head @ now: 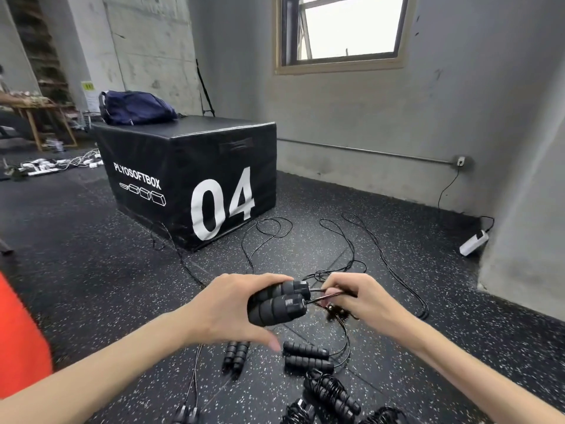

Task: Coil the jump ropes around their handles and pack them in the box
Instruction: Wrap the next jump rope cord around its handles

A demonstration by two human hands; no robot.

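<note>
Paired handles (pixel 276 304) are gripped by the left hand (pixel 232 310); their rope (pixel 324 293) is pinched by the right hand (pixel 363 301).
Coiled ropes (pixel 331 394) lie below; beyond, a black box (pixel 189 175) is marked "PLYOSOFTBOX 04".

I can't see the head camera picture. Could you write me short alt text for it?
A person's left hand grips a pair of black foam jump-rope handles side by side while the right hand pinches the thin black cord where it leaves them. On the speckled black rubber floor lie more handle pairs, some already coiled, before a black padded box marked 04.
</note>
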